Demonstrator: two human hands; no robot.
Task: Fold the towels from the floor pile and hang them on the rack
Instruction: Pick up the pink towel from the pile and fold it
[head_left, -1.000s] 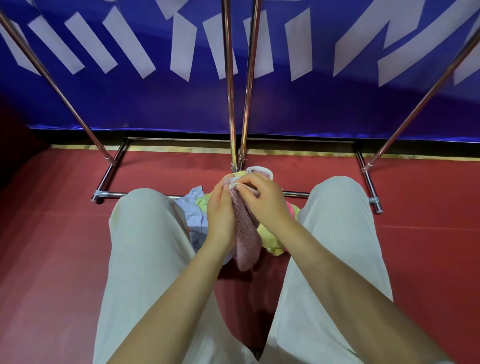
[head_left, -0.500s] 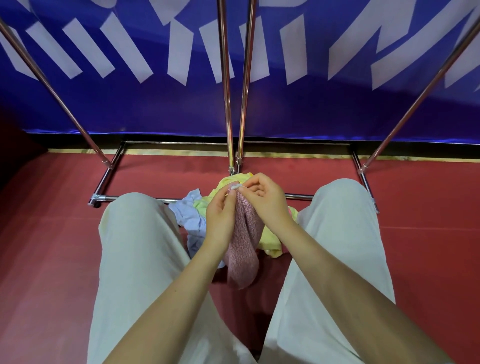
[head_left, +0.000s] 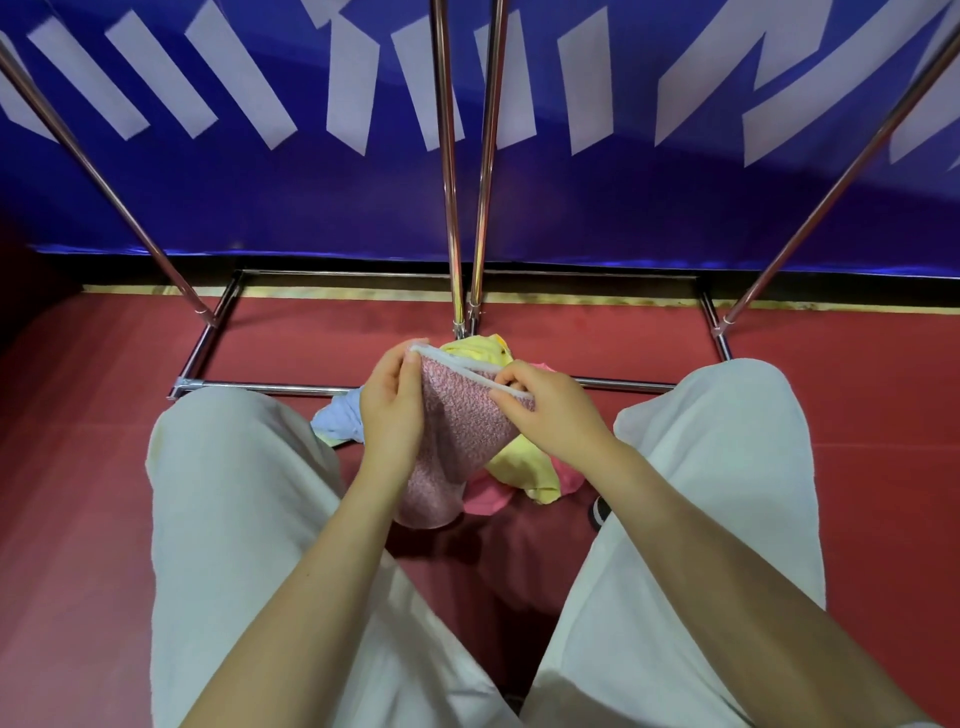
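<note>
Between the knees, above the floor pile: pink towel (head_left: 457, 441) hangs from its white-trimmed top edge, which runs from 10 o'clock down to 4 o'clock; the body droops toward 6. Left hand (head_left: 392, 410) pinches the 10 o'clock corner, right hand (head_left: 550, 410) pinches the 4 o'clock end, both with fingers curled on the hem, equally near. Remaining towels (head_left: 524, 467) (yellow, pink, blue) lie on the floor just behind. Rack (head_left: 449, 208) stands at 12 o'clock, no towels on the visible part. Next, I'd guess: spread the edge, then fold
</note>
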